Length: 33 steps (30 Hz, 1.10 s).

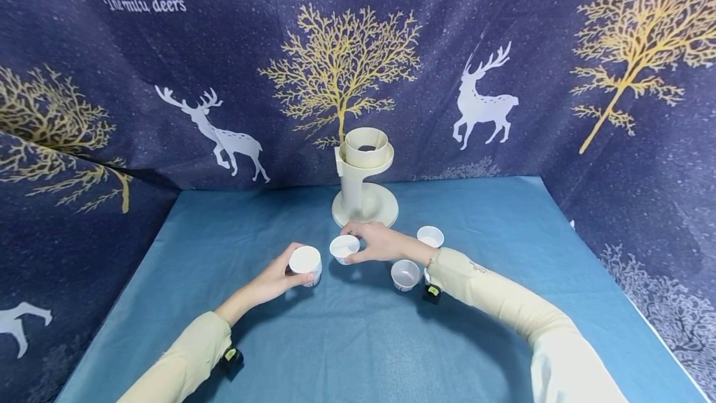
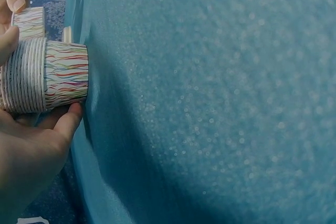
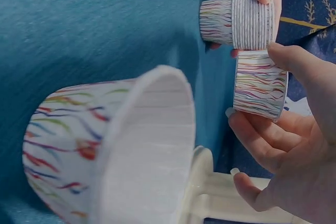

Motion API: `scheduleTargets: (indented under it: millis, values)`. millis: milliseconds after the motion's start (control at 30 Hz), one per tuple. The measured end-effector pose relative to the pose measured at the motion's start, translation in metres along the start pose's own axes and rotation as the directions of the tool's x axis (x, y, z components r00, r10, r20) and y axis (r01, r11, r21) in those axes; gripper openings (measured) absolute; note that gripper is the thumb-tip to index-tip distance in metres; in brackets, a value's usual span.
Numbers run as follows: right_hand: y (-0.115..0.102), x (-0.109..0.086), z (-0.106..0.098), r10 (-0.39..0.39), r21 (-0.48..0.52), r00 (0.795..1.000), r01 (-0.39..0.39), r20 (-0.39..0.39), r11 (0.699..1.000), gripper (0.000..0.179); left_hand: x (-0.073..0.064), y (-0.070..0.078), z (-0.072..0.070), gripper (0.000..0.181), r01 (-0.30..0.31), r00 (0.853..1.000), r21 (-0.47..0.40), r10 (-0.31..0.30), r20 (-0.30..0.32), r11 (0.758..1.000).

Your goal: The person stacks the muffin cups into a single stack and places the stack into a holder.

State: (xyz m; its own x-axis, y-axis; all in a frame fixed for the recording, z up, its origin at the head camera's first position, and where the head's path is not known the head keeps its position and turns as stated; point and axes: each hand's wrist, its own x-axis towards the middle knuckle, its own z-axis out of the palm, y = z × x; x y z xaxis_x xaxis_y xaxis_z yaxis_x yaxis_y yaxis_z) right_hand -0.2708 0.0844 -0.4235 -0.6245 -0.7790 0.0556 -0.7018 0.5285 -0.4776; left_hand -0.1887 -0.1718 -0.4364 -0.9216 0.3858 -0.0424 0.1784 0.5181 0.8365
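My left hand [image 1: 278, 277] grips a stack of nested paper baking cups [image 1: 305, 261], white inside with wavy coloured stripes outside. In the left wrist view the stack [image 2: 65, 74] lies sideways across the picture, its many rims packed together. A single striped paper cup [image 1: 344, 247] is pinched between the thumb and fingers of my right hand [image 1: 380, 242], just right of the stack. The right wrist view shows this cup [image 3: 261, 85] upright in the hand, close beside the stack [image 3: 236, 22]. Whether cup and stack touch, I cannot tell.
Separate paper cups [image 1: 405, 275] [image 1: 430, 236] stand on the blue cloth [image 1: 347, 341] beneath and behind the right forearm; another is mostly hidden by the sleeve. Behind the hands stands a cream holder [image 1: 351, 188] with a round base and a ring-shaped top. A patterned curtain [image 1: 224, 48] hangs behind.
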Motion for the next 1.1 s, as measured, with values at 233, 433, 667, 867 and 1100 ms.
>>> scheduleTargets:
  millis: [233,433,667,867,1100]
  values:
    - [-0.005,0.004,-0.001,-0.036,0.007,0.999,0.036,0.019,0.999,0.047,0.000,0.000,0.001,0.052,0.011,1.000,-0.007,-0.011,0.002,1.000]
    - [-0.008,0.006,-0.001,-0.044,0.030,0.998,0.043,0.044,0.999,0.048,-0.002,0.001,0.000,0.050,-0.021,1.000,-0.022,0.022,0.014,1.000]
    - [-0.012,0.007,0.000,-0.061,0.034,0.997,0.059,0.042,0.998,0.046,-0.001,-0.007,0.001,0.049,-0.043,0.999,-0.037,0.044,0.018,0.998]
    - [-0.015,0.012,0.001,-0.070,0.075,0.997,0.067,0.038,0.995,0.047,0.008,-0.030,0.006,0.053,-0.038,0.999,-0.053,0.039,0.009,0.998]
    - [-0.019,0.016,0.001,-0.069,0.080,0.997,0.066,0.037,0.995,0.046,0.012,-0.039,0.007,0.055,-0.038,0.999,-0.076,0.039,0.012,0.996]
